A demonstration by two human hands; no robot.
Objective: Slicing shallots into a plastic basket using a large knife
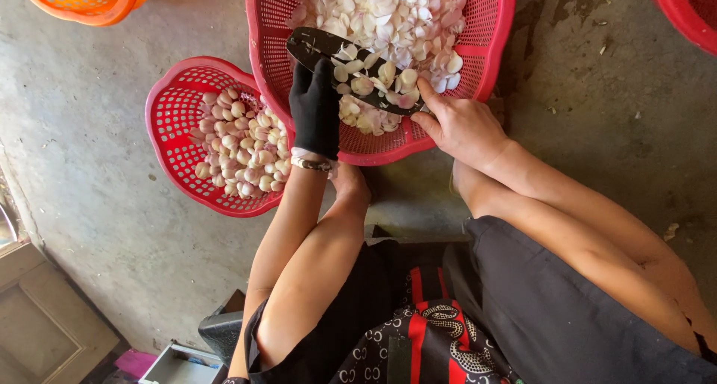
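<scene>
My left hand [314, 108], in a black glove, grips the near side of a flat black tray [314, 44] that carries several garlic cloves and skins. My bare right hand [461, 126] holds the tray's other end. The tray is held tilted over a large red perforated basket [493, 48] heaped with pale pink garlic skins [396, 14]. To the left, a smaller red basket [173, 108] holds peeled garlic cloves [243, 149].
An orange basket [89, 0] sits at the top left and another red basket [683, 11] at the top right. The concrete floor [97, 167] surrounds them. My knees and dark clothes fill the bottom. A wooden panel [37, 324] stands at the lower left.
</scene>
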